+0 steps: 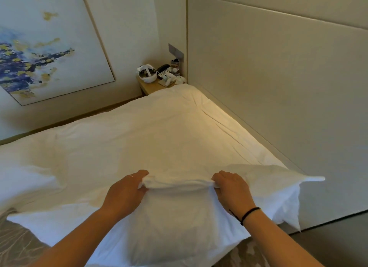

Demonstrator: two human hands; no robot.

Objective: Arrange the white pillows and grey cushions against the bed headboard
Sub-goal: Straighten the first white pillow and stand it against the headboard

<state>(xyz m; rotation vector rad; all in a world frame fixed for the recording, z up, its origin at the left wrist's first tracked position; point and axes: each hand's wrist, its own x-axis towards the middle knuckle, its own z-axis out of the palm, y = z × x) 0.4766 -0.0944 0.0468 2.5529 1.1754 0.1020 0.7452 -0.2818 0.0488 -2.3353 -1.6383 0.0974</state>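
Note:
A large white pillow (179, 223) lies across the near corner of the bed, close in front of me. My left hand (125, 193) and my right hand (232, 189) each grip a bunched fold of its cover at the pillow's upper edge, about a hand's width apart. The white duvet (159, 131) covers the bed behind it. The padded beige headboard (278, 77) runs along the right side of the bed. No grey cushions are in view.
A wooden bedside table (148, 87) in the far corner holds a phone (164, 70), a white headset-like object (147, 73) and small items. A large painting (43, 43) hangs on the left wall. Patterned carpet (14, 244) shows at bottom left.

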